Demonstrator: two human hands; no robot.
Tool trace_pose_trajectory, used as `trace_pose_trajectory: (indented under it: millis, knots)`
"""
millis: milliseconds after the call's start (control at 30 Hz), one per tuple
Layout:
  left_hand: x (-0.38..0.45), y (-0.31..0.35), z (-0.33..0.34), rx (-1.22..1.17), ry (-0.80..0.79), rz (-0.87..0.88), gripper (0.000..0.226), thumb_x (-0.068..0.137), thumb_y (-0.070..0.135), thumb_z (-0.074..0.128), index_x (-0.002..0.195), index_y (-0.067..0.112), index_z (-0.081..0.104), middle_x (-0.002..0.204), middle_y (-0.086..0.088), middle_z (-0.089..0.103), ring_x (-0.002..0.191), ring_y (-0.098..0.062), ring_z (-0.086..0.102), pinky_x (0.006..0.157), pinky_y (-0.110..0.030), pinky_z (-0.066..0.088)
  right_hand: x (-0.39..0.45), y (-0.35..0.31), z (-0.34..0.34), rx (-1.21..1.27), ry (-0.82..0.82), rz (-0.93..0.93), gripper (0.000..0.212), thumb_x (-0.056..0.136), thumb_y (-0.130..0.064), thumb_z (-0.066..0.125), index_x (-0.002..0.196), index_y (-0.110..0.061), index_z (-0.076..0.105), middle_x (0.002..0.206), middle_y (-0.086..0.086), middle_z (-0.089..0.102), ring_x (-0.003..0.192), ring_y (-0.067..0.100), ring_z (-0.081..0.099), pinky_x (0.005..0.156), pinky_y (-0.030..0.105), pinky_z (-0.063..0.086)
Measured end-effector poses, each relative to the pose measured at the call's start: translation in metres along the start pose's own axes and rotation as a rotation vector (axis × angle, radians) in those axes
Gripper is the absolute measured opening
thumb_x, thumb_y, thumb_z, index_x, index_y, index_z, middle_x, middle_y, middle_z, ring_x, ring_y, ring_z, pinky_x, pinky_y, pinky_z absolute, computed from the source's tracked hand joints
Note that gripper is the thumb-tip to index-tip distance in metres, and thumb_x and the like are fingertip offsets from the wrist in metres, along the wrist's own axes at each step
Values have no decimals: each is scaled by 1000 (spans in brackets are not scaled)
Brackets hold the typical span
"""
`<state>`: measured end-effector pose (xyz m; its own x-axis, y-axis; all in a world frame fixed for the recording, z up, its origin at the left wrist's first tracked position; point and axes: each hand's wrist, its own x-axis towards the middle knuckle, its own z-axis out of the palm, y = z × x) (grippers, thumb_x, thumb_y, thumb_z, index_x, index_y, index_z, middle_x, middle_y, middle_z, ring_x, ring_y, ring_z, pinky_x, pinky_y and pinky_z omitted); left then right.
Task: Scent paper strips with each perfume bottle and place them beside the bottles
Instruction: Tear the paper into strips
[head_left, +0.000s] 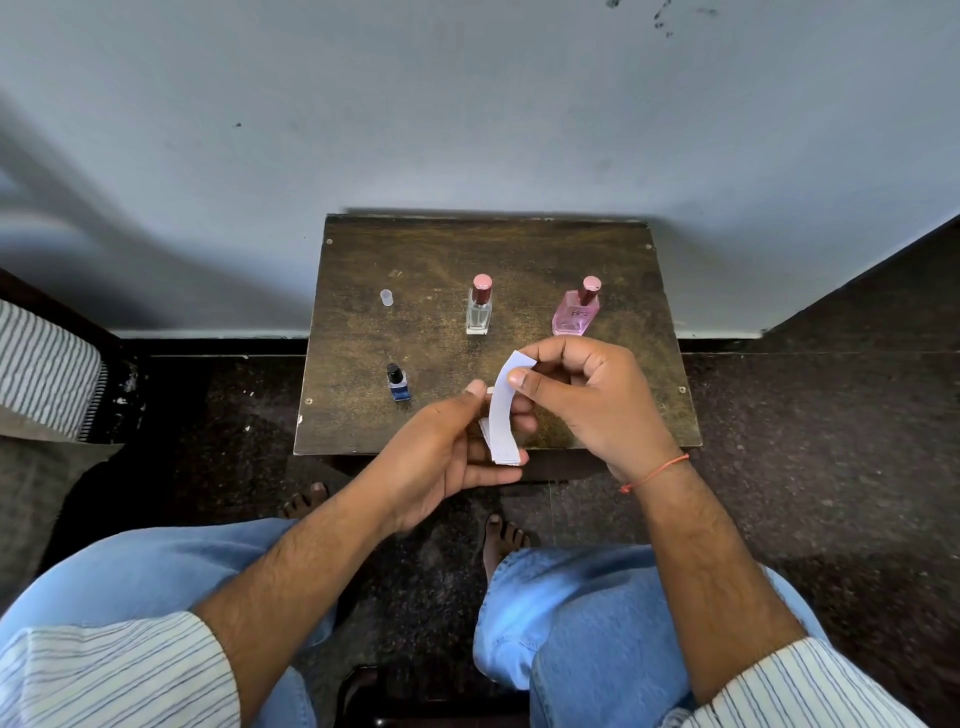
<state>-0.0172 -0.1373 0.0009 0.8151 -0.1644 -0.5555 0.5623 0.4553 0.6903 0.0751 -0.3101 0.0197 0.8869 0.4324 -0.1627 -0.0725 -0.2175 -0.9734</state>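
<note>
White paper strips (503, 415) between both hands

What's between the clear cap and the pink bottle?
Head view: the clear bottle stands between the clear cap and the pink bottle; otherwise bare tabletop.

Three perfume bottles on a small table, paper strips held above its near edge.

The clear bottle (478, 312) and the pink bottle (575, 312) stand upright toward the back, each with a rose-coloured cap; the small blue bottle (398, 384) stands nearer, uncapped, black sprayer exposed, with its clear cap (386, 298) well apart at back left. The white paper strips (503, 415) form a thin stack, the top one curved upward.
</note>
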Motion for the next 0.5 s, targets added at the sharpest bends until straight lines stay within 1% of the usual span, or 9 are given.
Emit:
trace_pose_trajectory:
  millis: [67,100,233,267,333,400,500]
  knots:
    - [0,-2,0,-16,-8,5,48,113,42,38,123,11,74,109,-6,79,86,-19,77,88,-41,67,0,-1,0,11,-10,-1,11,94,0,79,104,-5,80,87,14,81,69,18,72,68,28,61]
    - [0,-2,-1,-27,-6,7,47,113,41,40,121,10,74,107,-6,79,85,-19,77,86,-41,67,0,0,0,7,-11,-5,12,93,-1,79,104,-6,80,88,13,81,71,18,73,71,29,62]
    - [2,-3,-3,-47,3,27,44,107,41,48,118,7,74,103,-8,78,84,-19,77,82,-38,68,2,3,1,-33,18,-2,19,91,-3,82,108,-10,81,93,2,82,82,8,74,81,23,60]
    - [2,-3,-3,-51,5,33,44,103,42,52,116,7,74,102,-8,77,83,-19,77,81,-38,68,3,3,2,-25,27,13,21,90,-3,83,109,-11,80,93,0,82,83,6,74,80,22,60]
    - [3,-4,-3,-59,11,39,42,99,42,55,113,7,75,99,-7,77,81,-19,77,78,-37,69,3,4,4,-15,41,52,25,89,-3,84,112,-11,79,93,-2,80,79,1,72,73,17,57]
    - [3,-5,-3,-65,25,42,39,103,39,53,113,8,74,97,-5,77,80,-19,77,77,-37,69,3,2,5,-27,50,81,26,89,-4,84,114,-10,78,95,-1,80,76,-2,70,65,12,52]
    - [5,-5,-3,-65,56,47,36,111,33,49,116,6,73,95,-3,77,80,-19,76,77,-37,69,2,0,6,11,69,123,26,89,-9,85,114,-12,78,97,5,81,77,1,73,61,12,51]
